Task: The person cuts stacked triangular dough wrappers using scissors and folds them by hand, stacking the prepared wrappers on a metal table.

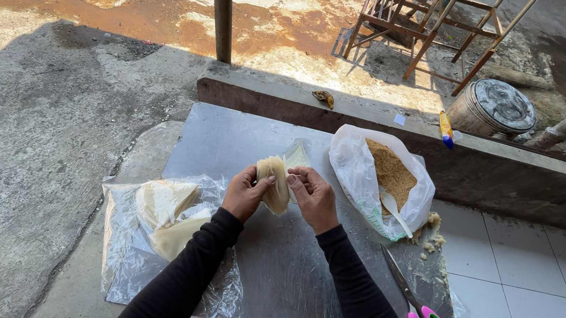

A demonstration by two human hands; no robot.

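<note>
Far left, at 9 o'clock: bare grey concrete floor point(12, 167), partly shaded.

At 7 o'clock, on the left edge of the table point(226, 144): clear plastic bag point(132, 256), lying flat and crumpled, containing folded pale wrappers point(164, 202).

Centre of the table: left hand point(246, 192) and right hand point(314, 198), close together, both clamped on one stack of thin pale wrapper sheets point(274, 180). Stack held upright between the fingertips, just above the grey metal surface. Black sleeves on both forearms.

At 2 o'clock from the hands: white plastic bag point(358, 172), open, lying on the table, filled with brown crumbly filling point(391, 169). White spoon point(396, 212) resting in the bag mouth. Loose crumbs of filling point(433, 237) just beside the bag, at its 4 o'clock.

At 4 o'clock from the hands, near the right table edge: scissors point(416, 308) with pink and green handles, lying flat, blades closed.

Beyond the table, at 12 to 1 o'clock: low concrete ledge point(514, 171), upright pole point(221, 5), wooden frames point(432, 18), round metal lid point(501, 104). Far right: white tiled floor point(536, 287).
</note>
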